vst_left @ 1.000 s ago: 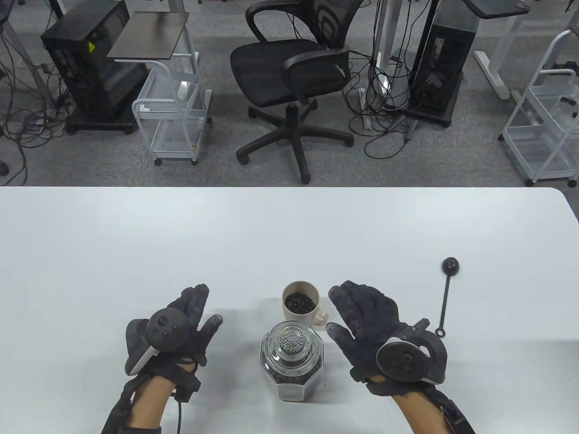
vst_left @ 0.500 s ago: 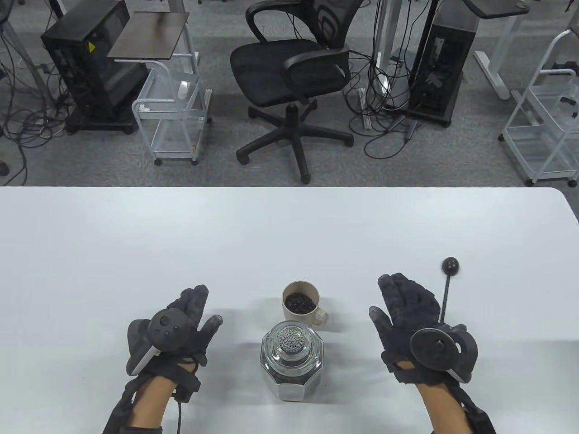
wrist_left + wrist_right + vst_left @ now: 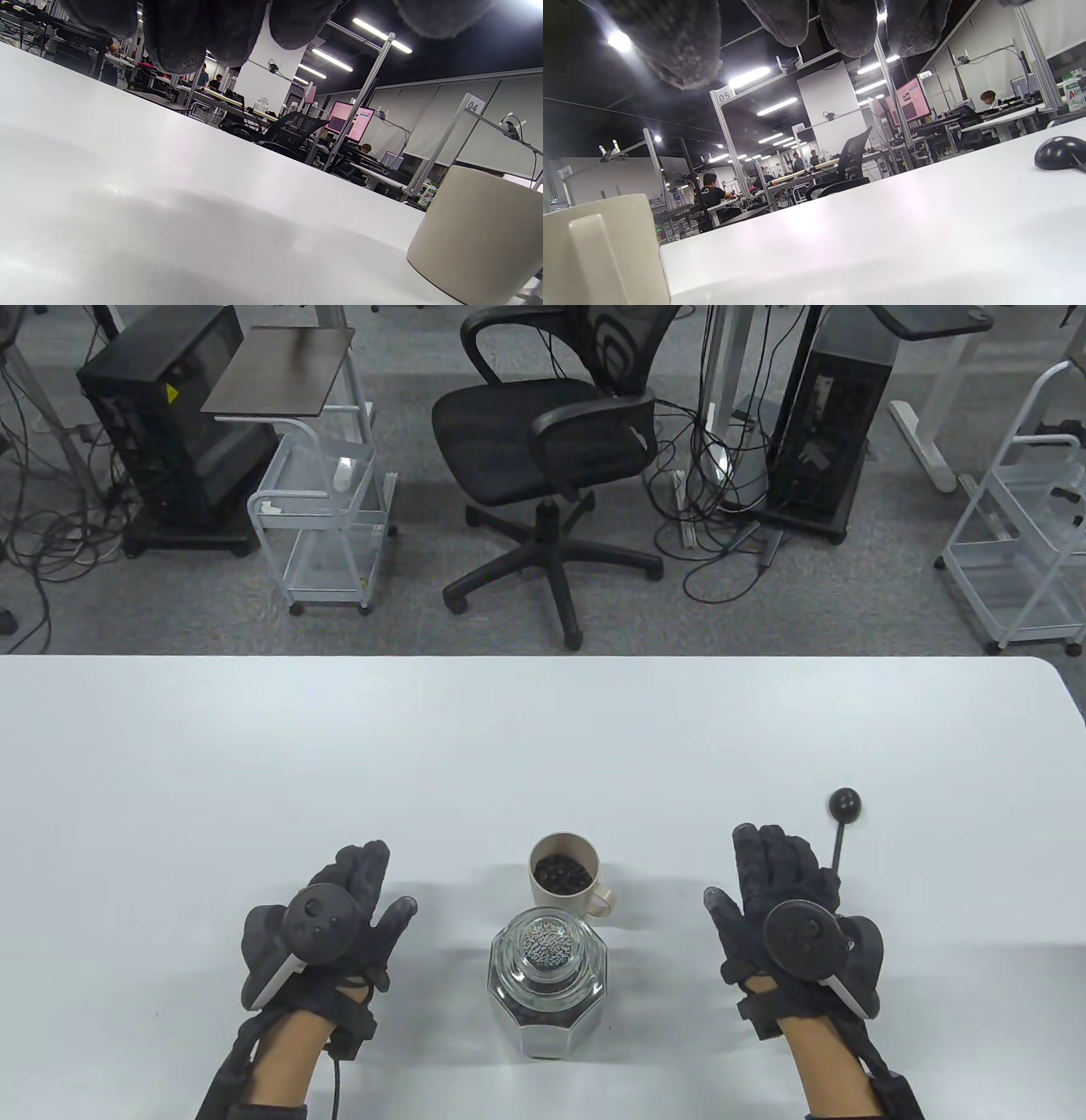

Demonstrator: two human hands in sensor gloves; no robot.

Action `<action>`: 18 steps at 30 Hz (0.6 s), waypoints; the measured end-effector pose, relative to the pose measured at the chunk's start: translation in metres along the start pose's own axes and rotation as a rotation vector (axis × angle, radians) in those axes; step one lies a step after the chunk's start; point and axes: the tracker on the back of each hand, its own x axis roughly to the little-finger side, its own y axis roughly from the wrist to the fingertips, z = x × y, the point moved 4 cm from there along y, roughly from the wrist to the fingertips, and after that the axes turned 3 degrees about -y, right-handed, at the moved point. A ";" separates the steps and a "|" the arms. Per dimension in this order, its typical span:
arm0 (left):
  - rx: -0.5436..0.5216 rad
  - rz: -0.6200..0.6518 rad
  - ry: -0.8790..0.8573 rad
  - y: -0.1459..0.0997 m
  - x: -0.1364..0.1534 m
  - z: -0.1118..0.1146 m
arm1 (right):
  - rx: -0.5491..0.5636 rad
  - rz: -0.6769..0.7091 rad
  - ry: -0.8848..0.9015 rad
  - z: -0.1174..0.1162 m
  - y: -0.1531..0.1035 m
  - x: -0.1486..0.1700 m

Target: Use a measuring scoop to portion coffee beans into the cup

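Table view: we log a beige ceramic cup (image 3: pixel 564 880) part-filled with dark coffee beans, just beyond a lidded octagonal glass jar (image 3: pixel 548 982) of beans; a slim black long-handled measuring scoop (image 3: pixel 840 848) lies right of the cup, just beside our right hand (image 3: pixel 785 920). That hand and our left hand (image 3: pixel 335 920) lie flat, fingers extended, holding nothing. Left wrist view: fingertips (image 3: pixel 186 38) above the white table (image 3: pixel 169 203), cup wall at right. Right wrist view: the scoop bowl lies far right. We judge the scoop light, stiff, best pinched mid-handle; the jar heavy, slippery, fragile.
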 end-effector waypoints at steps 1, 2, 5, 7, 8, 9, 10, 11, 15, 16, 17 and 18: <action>0.000 0.000 -0.001 0.000 0.000 0.000 | -0.007 -0.003 0.010 -0.001 0.000 0.001; 0.000 0.001 -0.001 0.000 0.000 0.000 | -0.011 -0.010 0.014 -0.002 0.000 0.002; 0.001 0.001 0.001 0.000 0.000 0.000 | -0.020 -0.022 0.029 -0.003 0.000 0.005; 0.000 0.001 -0.002 0.000 0.000 0.000 | -0.023 -0.025 0.037 -0.003 0.000 0.006; 0.000 0.001 -0.002 0.000 0.000 0.000 | -0.022 -0.026 0.038 -0.003 0.000 0.006; 0.001 0.001 -0.001 0.000 0.000 0.000 | -0.022 -0.025 0.040 -0.003 0.000 0.006; 0.001 0.001 0.000 0.000 0.000 0.001 | -0.022 -0.025 0.041 -0.003 0.000 0.006; 0.002 0.001 0.001 0.000 0.000 0.001 | -0.024 -0.024 0.043 -0.003 0.000 0.005; 0.005 0.001 0.000 0.000 -0.001 0.001 | -0.031 -0.022 0.051 -0.005 0.000 0.006; 0.005 0.000 -0.001 0.000 0.000 0.001 | -0.033 -0.023 0.052 -0.005 0.000 0.006; 0.005 -0.001 -0.005 0.000 0.000 0.001 | -0.036 -0.024 0.055 -0.006 0.000 0.006; 0.006 -0.002 -0.009 0.000 0.000 0.002 | -0.039 -0.027 0.059 -0.006 0.000 0.007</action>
